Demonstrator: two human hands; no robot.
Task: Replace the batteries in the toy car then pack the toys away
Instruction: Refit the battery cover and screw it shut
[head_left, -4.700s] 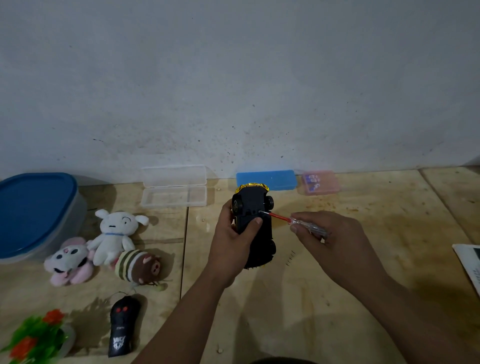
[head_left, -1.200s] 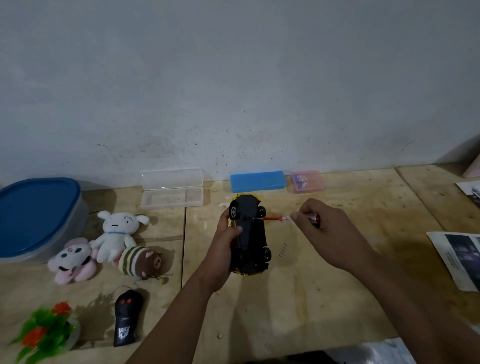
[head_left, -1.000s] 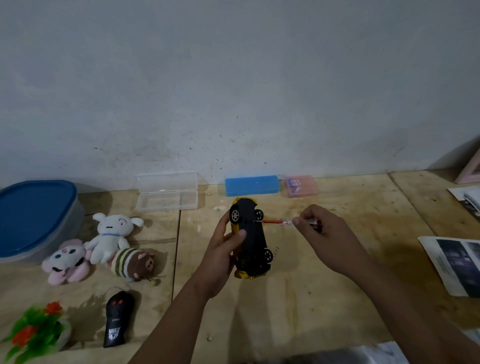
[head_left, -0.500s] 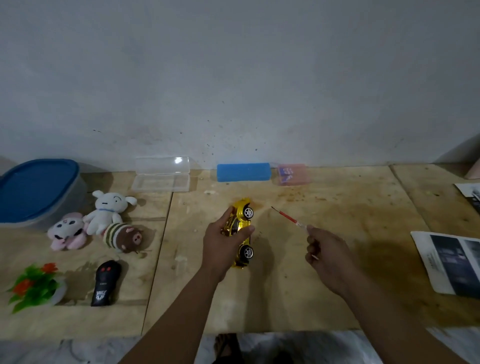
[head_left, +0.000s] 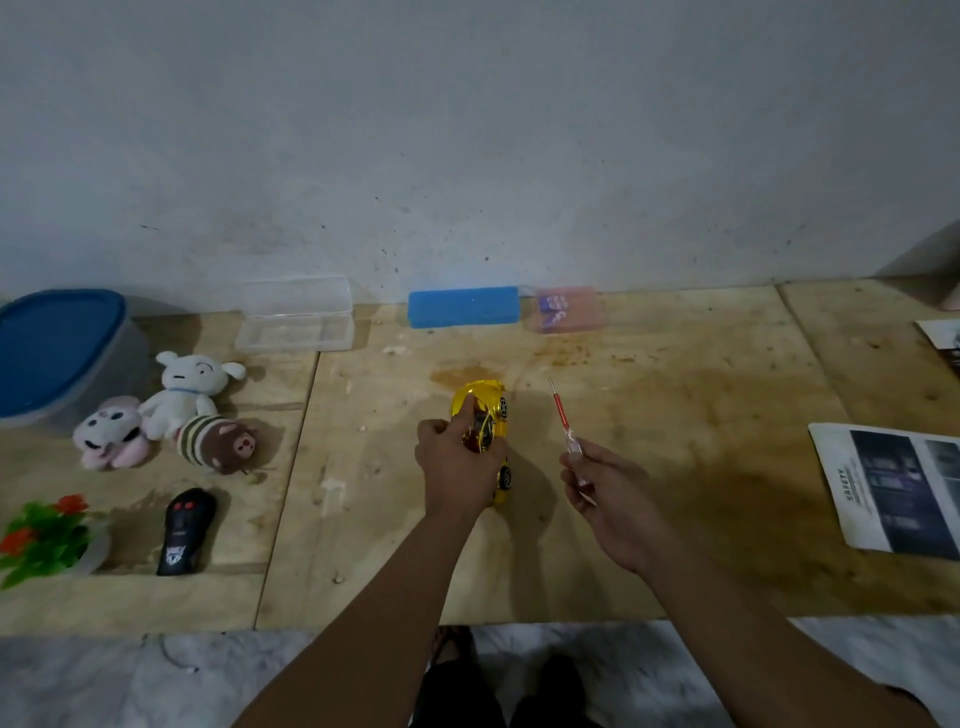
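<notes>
Worktop (head_left: 675, 519) plywood, against grey wall | blue-lidded tub (head_left: 57, 353) far left, plush toys (head_left: 171, 415) beside it | left hand (head_left: 457, 467) grips yellow toy car (head_left: 485, 415), wheels down, mid-worktop | right hand (head_left: 608, 493) pinches red screwdriver (head_left: 563, 421), tip pointing away, just right of car.

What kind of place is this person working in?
Probably a home workbench or makeshift work table: bare plywood boards set against a scuffed plain wall, with plush toys, a storage tub and small plastic cases laid out.
</notes>
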